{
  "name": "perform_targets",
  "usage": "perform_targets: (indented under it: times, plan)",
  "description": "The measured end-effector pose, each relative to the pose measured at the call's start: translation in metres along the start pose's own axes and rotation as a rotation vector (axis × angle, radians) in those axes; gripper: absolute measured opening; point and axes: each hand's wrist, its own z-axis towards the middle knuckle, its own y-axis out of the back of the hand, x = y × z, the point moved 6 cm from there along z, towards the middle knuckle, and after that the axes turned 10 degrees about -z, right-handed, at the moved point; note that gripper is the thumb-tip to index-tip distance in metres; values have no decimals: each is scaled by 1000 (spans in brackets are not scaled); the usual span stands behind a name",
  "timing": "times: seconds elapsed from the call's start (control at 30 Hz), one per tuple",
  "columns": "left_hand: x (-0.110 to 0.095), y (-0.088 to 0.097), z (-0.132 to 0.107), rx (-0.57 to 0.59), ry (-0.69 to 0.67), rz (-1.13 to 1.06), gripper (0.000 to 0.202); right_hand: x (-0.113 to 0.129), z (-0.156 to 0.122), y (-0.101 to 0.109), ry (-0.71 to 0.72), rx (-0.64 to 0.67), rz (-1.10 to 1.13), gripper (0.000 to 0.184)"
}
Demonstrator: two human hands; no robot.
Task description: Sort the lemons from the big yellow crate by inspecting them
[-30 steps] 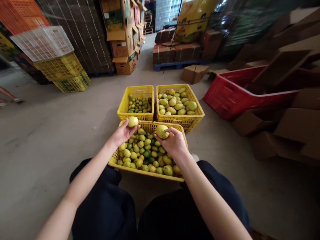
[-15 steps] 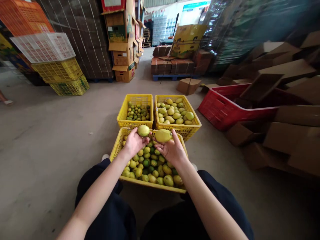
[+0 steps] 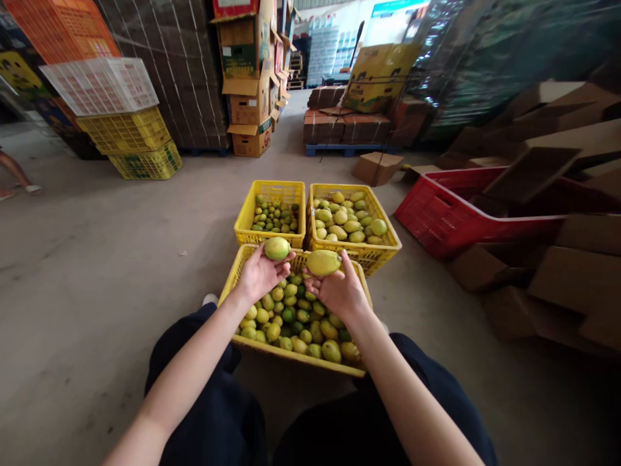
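Observation:
My left hand (image 3: 262,277) holds up a yellow-green lemon (image 3: 277,248) on its fingers. A longer, yellower lemon (image 3: 323,263) rests in my right hand (image 3: 342,289), palm up with the thumb against its end. Both hands are above the near yellow crate (image 3: 301,364), which holds many green and yellow lemons (image 3: 289,314). Beyond it stand two more yellow crates. The left one (image 3: 239,226) has small, greener fruit (image 3: 274,219) inside; the right one (image 3: 394,246) is filled with larger yellow fruit (image 3: 351,223).
A red crate (image 3: 427,213) with cardboard in it stands at right, beside a heap of open cartons (image 3: 577,272). Stacked crates (image 3: 130,129) are at far left. A strapped pallet load (image 3: 347,126) and carton stacks (image 3: 245,110) stand behind. Someone's leg (image 3: 14,169) shows at far left.
My view has turned slightly left, so the surroundings sit farther right. The lemon in my left hand has turned a little; both hands keep their fruit.

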Motion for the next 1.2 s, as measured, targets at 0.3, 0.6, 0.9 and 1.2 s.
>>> perform_targets:
  times: [0.3, 0.6, 0.9, 1.2]
  plan:
    - [-2, -2, 2, 3, -22, -34, 30, -1, 0, 2, -13, 17, 17, 55]
    - [-2, -2, 1, -42, -46, -100, 30, 1, -1, 2, -10, 2, -3, 49]
    - [-5, -1, 3, -125, -74, -39, 12, -2, 2, 7, -6, 31, -5, 46]
    - [-9, -6, 1, -43, -112, -9, 8, -8, 10, 16, -21, 77, -32, 49]
